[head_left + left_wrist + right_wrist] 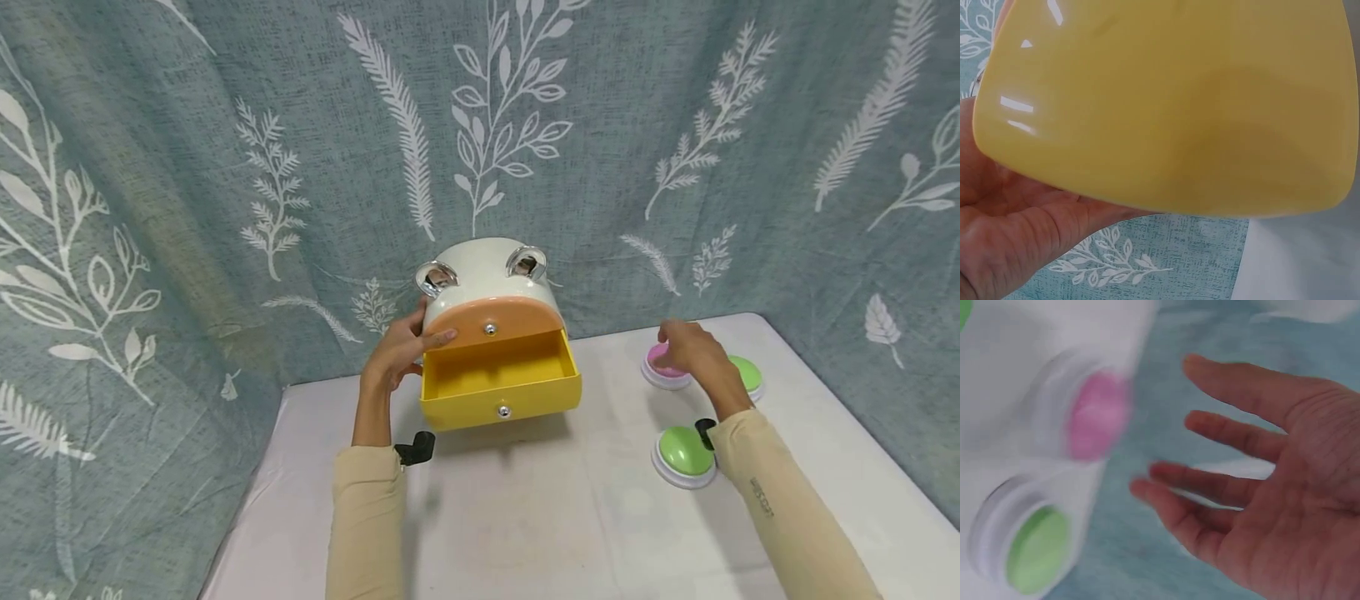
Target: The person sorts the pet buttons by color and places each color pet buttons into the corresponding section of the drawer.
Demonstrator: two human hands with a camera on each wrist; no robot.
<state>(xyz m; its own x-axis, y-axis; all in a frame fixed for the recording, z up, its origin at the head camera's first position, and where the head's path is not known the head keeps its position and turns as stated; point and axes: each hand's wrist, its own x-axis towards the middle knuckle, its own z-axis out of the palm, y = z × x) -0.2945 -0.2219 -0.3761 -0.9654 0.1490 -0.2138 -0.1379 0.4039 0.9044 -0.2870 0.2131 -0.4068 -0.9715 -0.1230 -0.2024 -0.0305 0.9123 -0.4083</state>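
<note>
A small drawer cabinet point(480, 271) with a white domed top and two silver ring-shaped eyes stands near the back of the table. Its orange upper drawer point(525, 317) is closed, while the yellow lower drawer point(540, 399) is pulled out with a bare inside. My left hand point(393, 350) grips the cabinet's left side, thumb on the orange front. The yellow drawer fills most of the left wrist view. Over the pink push light point(658, 372) hovers my right hand point(697, 354); in the right wrist view its fingers are spread and hold nothing.
One green-topped push light point(686, 450) lies nearer me on the right, and another green one point(748, 375) sits behind my right wrist. A patterned curtain point(322, 167) hangs behind the white-covered table point(517, 517).
</note>
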